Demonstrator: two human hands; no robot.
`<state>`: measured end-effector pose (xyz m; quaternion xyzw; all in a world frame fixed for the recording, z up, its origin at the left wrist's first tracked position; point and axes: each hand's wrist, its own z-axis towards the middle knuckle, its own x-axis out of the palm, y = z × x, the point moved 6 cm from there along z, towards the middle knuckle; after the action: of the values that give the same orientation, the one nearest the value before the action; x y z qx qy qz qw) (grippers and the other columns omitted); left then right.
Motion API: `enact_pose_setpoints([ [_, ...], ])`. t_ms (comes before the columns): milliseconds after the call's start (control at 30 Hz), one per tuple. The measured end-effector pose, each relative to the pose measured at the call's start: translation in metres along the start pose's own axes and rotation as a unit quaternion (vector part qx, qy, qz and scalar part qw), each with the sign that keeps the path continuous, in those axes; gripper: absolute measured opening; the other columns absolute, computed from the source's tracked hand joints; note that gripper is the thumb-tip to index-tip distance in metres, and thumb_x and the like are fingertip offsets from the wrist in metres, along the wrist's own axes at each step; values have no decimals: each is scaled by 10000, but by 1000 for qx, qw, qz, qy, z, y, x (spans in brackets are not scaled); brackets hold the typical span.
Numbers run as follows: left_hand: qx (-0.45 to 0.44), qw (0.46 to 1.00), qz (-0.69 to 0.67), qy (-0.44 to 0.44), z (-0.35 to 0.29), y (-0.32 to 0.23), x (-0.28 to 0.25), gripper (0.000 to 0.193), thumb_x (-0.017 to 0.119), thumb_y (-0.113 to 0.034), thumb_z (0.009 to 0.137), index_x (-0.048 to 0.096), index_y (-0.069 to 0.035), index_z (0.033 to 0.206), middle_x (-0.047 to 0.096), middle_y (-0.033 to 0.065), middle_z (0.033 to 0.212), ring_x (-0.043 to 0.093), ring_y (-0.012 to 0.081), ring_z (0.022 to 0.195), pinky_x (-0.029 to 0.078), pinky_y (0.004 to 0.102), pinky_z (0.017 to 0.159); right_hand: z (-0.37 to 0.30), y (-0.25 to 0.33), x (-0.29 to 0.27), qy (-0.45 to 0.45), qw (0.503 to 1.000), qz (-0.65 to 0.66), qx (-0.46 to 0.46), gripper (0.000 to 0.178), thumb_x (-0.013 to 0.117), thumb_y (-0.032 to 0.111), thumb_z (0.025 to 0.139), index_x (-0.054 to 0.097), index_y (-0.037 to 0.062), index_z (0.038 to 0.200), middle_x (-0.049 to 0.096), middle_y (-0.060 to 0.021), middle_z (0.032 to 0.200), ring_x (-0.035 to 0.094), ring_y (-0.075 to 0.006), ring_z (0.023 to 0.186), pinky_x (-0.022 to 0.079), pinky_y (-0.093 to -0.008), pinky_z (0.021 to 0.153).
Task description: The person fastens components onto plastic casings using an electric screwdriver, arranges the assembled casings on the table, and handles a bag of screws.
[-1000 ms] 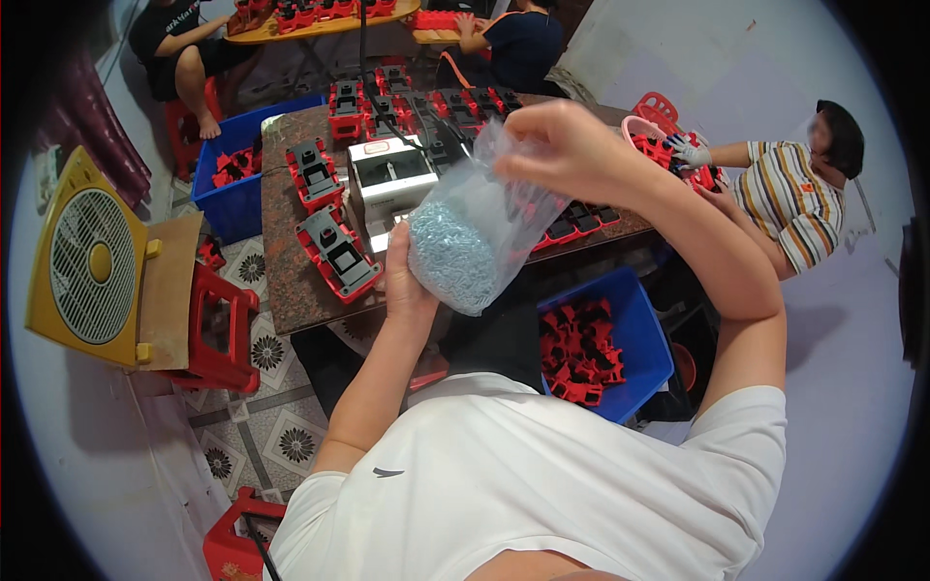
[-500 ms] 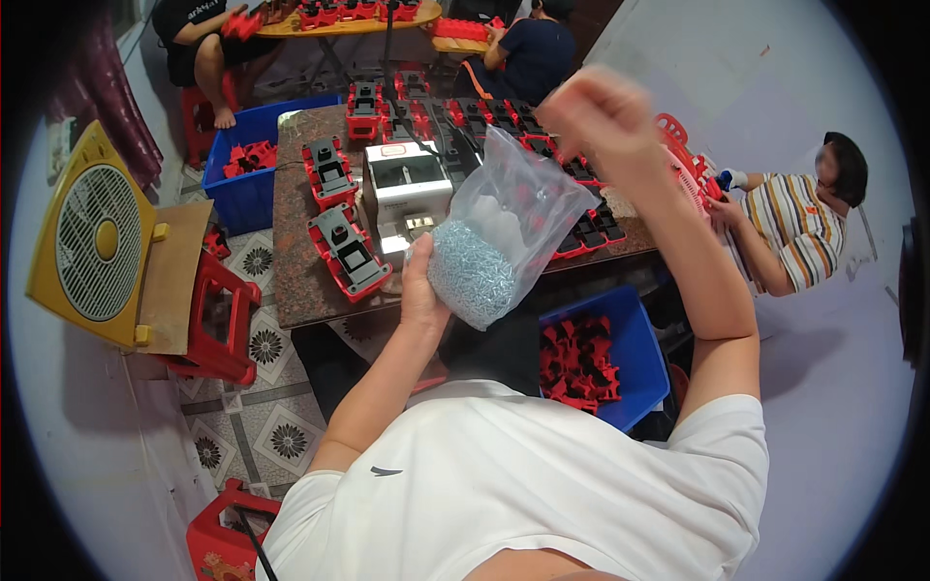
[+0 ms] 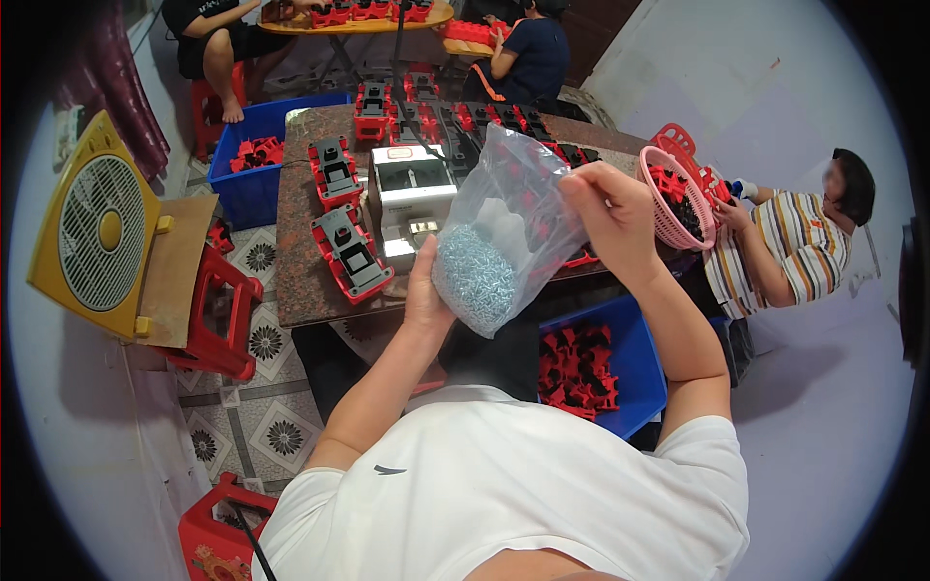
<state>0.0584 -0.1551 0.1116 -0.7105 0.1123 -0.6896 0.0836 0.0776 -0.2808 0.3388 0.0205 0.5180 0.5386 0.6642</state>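
Observation:
A clear plastic bag (image 3: pixel 518 179) of small silvery screws (image 3: pixel 475 276) is held over the near edge of the table. My left hand (image 3: pixel 426 290) is closed around the lower left side of the bag, where the screws have settled. With thumb and fingers pinched, my right hand (image 3: pixel 617 218) grips the bag's upper right edge. Just behind the bag stands a white and silver box-shaped machine (image 3: pixel 412 198) with a dark opening. Two red and black plastic assemblies (image 3: pixel 351 254) lie to its left; several more stand behind, partly hidden by the bag.
A speckled stone-topped table (image 3: pixel 294 223) carries everything. Blue bins of red parts stand near my right knee (image 3: pixel 639 363) and at the back left. A yellow fan (image 3: pixel 97 218) sits at left by a red stool (image 3: pixel 218 324). A pink basket (image 3: pixel 712 228) is beside a person in stripes; others work behind.
My right hand has come down from above the table and taken hold of the bag's upper right edge. The pink basket now shows fully. My left hand keeps its hold.

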Motion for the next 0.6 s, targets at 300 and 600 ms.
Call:
enact_pose_setpoints([
  [300, 1, 999, -44, -12, -1, -11, 1, 552, 488, -524, 897, 519, -77, 1220, 579, 119, 1175, 566, 266, 1082, 449, 444, 959, -43, -54, -1, -109, 908, 403, 32, 521, 485, 459, 939, 460, 27, 1230, 575, -177, 1144, 570, -272, 1072, 451, -419, 939],
  [600, 11, 999, -37, -30, -7, 10, 21, 451, 481, -420, 951, 541, -38, 1183, 598, 99, 1155, 560, 222, 1079, 454, 400, 930, -50, -26, 9, -280, 934, 223, -18, 338, 475, 243, 989, 553, 9, 758, 597, -60, 698, 515, -98, 586, 394, -225, 533],
])
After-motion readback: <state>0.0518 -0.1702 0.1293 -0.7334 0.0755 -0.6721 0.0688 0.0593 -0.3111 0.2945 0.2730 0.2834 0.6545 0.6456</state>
